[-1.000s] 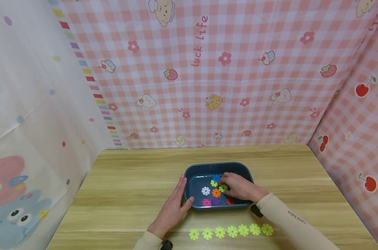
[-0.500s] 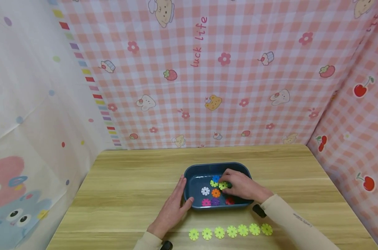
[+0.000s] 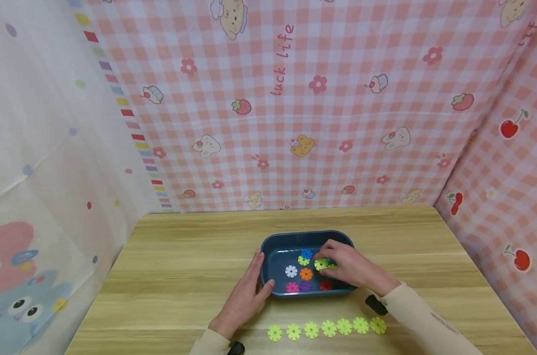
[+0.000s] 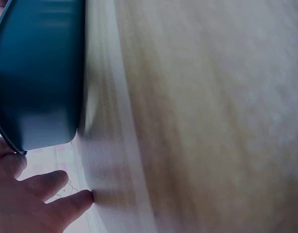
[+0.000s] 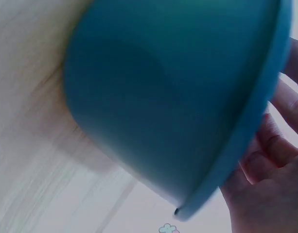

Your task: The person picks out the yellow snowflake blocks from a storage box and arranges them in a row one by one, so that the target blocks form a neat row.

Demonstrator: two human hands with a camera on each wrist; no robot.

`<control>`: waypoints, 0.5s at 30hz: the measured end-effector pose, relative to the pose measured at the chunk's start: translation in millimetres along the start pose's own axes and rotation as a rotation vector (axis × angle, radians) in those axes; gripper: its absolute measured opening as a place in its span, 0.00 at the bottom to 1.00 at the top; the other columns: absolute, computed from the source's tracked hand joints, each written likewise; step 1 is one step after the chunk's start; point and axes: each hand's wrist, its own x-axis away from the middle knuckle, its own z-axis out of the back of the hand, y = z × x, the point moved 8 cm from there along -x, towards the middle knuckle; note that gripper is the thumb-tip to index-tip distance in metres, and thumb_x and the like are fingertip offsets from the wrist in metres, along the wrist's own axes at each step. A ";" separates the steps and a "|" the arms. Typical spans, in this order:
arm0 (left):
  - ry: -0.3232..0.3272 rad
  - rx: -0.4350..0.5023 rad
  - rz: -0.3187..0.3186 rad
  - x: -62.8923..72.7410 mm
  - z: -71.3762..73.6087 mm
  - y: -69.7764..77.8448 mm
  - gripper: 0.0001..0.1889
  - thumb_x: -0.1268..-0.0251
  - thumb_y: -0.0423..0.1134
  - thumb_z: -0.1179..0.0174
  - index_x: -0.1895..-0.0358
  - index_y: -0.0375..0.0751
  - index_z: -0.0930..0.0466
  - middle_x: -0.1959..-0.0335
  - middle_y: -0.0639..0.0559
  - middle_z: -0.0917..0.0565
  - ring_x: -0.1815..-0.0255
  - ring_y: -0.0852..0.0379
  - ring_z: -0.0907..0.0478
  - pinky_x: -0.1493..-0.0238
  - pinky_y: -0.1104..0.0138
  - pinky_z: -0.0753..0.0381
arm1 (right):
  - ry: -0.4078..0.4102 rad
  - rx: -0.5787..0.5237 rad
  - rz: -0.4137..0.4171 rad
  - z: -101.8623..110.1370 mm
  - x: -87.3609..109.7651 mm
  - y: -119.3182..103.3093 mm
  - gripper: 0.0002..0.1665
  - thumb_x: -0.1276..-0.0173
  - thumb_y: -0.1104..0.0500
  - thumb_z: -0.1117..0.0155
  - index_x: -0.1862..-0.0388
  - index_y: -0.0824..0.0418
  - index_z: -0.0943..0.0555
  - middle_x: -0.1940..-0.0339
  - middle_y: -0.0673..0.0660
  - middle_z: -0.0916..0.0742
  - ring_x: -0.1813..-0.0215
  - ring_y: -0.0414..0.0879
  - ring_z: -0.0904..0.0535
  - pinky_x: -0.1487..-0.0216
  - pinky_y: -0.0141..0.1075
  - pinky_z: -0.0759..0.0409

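In the head view, my left hand (image 3: 246,291) rests against the left side of a dark blue plastic tray (image 3: 304,294), fingers straight and thumb at its near corner. The left wrist view shows the fingers (image 4: 44,187) beside the tray wall (image 4: 39,73). Inside the tray, my right hand (image 3: 348,264) pinches a yellow-green snowflake disc (image 3: 320,264) between thumb and fingers. More yellow-green partly shows beneath that hand. White (image 3: 291,271), orange (image 3: 306,274), blue (image 3: 306,254), pink, purple and red discs lie around, with another yellow-green disc (image 3: 303,261). In the right wrist view the tray hides the fingertips.
Several yellow-green snowflake discs (image 3: 328,328) lie in a row on the wooden table (image 3: 184,276), in front of the tray. Patterned cloth (image 3: 268,123) hangs behind the table and at both sides.
My right hand has shifted slightly right and lifted a little, and the yellow-green disc at its fingertips has moved with it. My left hand stays at the tray.
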 end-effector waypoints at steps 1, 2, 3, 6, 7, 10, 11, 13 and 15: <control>-0.001 -0.001 0.000 0.1 -0.1 0.0 0.40 0.20 0.53 0.45 0.15 0.43 0.52 0.14 0.47 0.53 0.17 0.44 0.48 0.22 0.44 0.40 | 0.009 0.000 0.007 1.7 1.4 -1.2 0.18 0.33 0.58 0.24 0.45 0.60 0.12 0.53 0.49 0.19 0.54 0.45 0.21 0.56 0.36 0.17; -0.002 0.001 0.000 0.1 -0.1 0.1 0.40 0.20 0.53 0.45 0.15 0.43 0.52 0.14 0.47 0.53 0.17 0.44 0.48 0.22 0.45 0.40 | 0.012 -0.001 0.006 3.0 2.8 -1.9 0.18 0.33 0.58 0.24 0.45 0.60 0.12 0.53 0.49 0.19 0.54 0.45 0.22 0.56 0.36 0.17; -0.006 0.002 0.004 0.2 -0.2 -0.2 0.40 0.20 0.53 0.45 0.15 0.43 0.52 0.14 0.48 0.53 0.17 0.45 0.49 0.22 0.45 0.40 | 0.017 -0.002 0.007 4.3 4.2 -2.5 0.18 0.33 0.58 0.24 0.45 0.60 0.12 0.53 0.49 0.19 0.54 0.45 0.22 0.56 0.35 0.17; -0.008 0.003 0.001 0.2 -0.1 0.0 0.40 0.20 0.53 0.45 0.15 0.43 0.52 0.14 0.48 0.53 0.16 0.45 0.49 0.22 0.46 0.41 | 0.024 -0.008 0.010 7.5 8.1 -3.5 0.18 0.33 0.58 0.23 0.45 0.60 0.12 0.53 0.49 0.19 0.55 0.46 0.21 0.57 0.35 0.17; -0.007 0.005 -0.003 0.0 0.0 0.2 0.40 0.20 0.53 0.45 0.15 0.43 0.52 0.14 0.47 0.53 0.16 0.45 0.49 0.22 0.46 0.41 | 0.028 -0.010 0.014 8.4 9.3 -3.7 0.18 0.34 0.58 0.23 0.46 0.60 0.12 0.53 0.49 0.19 0.55 0.46 0.21 0.57 0.35 0.17; -0.004 0.004 -0.010 -0.3 0.1 0.4 0.40 0.20 0.52 0.45 0.15 0.43 0.52 0.14 0.47 0.53 0.17 0.43 0.48 0.22 0.44 0.40 | 0.038 -0.012 0.022 11.2 13.4 -3.9 0.18 0.34 0.59 0.23 0.46 0.61 0.12 0.53 0.50 0.18 0.56 0.48 0.20 0.58 0.35 0.17; -0.002 0.003 -0.012 -0.4 0.1 0.5 0.40 0.20 0.52 0.45 0.15 0.42 0.52 0.14 0.46 0.53 0.17 0.43 0.48 0.23 0.44 0.40 | 0.041 -0.011 0.025 12.6 14.9 -4.2 0.18 0.34 0.59 0.23 0.46 0.61 0.12 0.53 0.50 0.19 0.56 0.48 0.20 0.59 0.34 0.17; -0.003 0.005 -0.010 -0.5 0.2 0.6 0.40 0.20 0.52 0.45 0.15 0.43 0.52 0.14 0.47 0.53 0.17 0.42 0.48 0.23 0.43 0.40 | 0.052 -0.010 0.029 15.5 17.8 -4.7 0.18 0.34 0.59 0.23 0.46 0.61 0.12 0.53 0.50 0.18 0.57 0.47 0.19 0.59 0.35 0.17; -0.003 0.005 -0.008 -0.2 0.4 0.9 0.40 0.20 0.53 0.45 0.15 0.43 0.52 0.14 0.47 0.53 0.17 0.43 0.48 0.23 0.43 0.40 | 0.057 -0.014 0.024 18.2 21.0 -4.6 0.18 0.34 0.59 0.23 0.46 0.61 0.12 0.53 0.50 0.18 0.57 0.46 0.19 0.59 0.36 0.16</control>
